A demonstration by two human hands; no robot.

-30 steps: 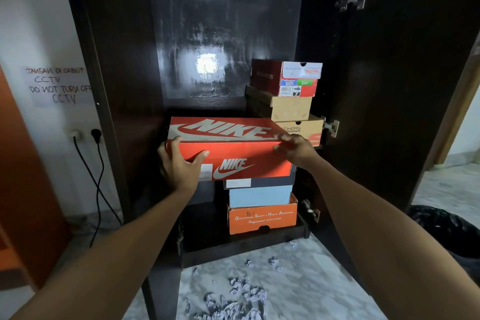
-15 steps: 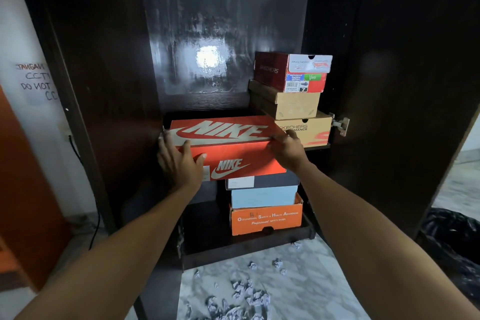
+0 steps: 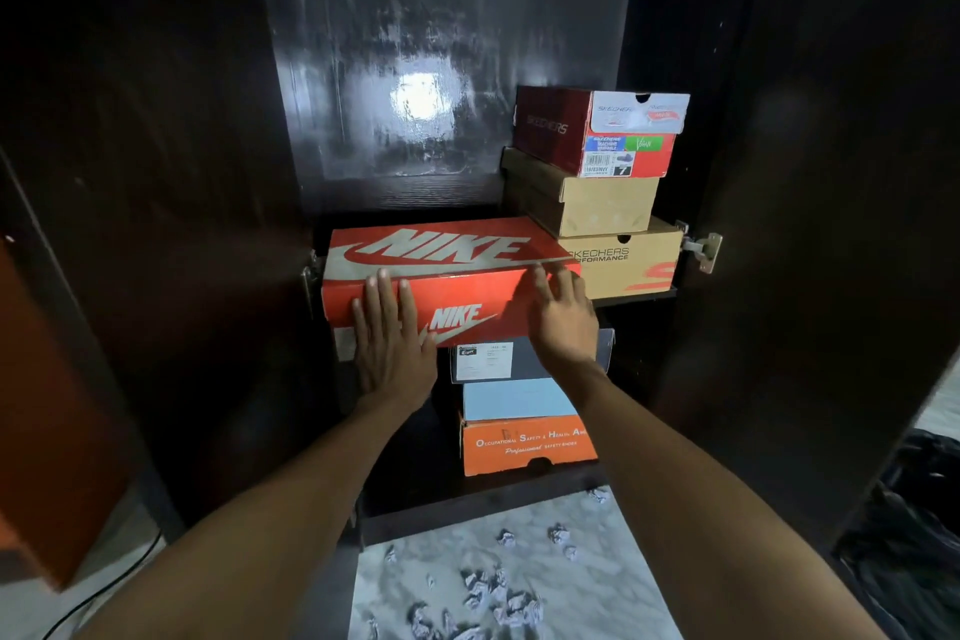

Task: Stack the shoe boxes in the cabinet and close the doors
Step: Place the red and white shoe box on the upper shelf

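Observation:
An orange Nike shoe box [image 3: 447, 255] lies on the cabinet's middle shelf, left of a stack of three boxes: a tan Skechers box [image 3: 628, 260], a plain tan box [image 3: 597, 203] and a red Skechers box [image 3: 597, 130] on top. My left hand [image 3: 392, 343] presses flat with straight fingers against the Nike box's front face. My right hand [image 3: 563, 312] is at the box's right front corner, fingers spread and blurred. Below, a dark box [image 3: 488, 361], a light blue box [image 3: 514, 398] and an orange safety-shoe box [image 3: 524, 444] are stacked on the bottom shelf.
The dark cabinet stands open, with its right door [image 3: 831, 224] swung out and its left door [image 3: 130, 224] open too. Crumpled paper bits [image 3: 493, 587] litter the marble floor in front. A black bag [image 3: 909, 535] sits at the lower right.
The Nike box has slid further back onto the shelf. My left hand flattened against its front, and my right hand loosened from the right corner. The camera moved closer.

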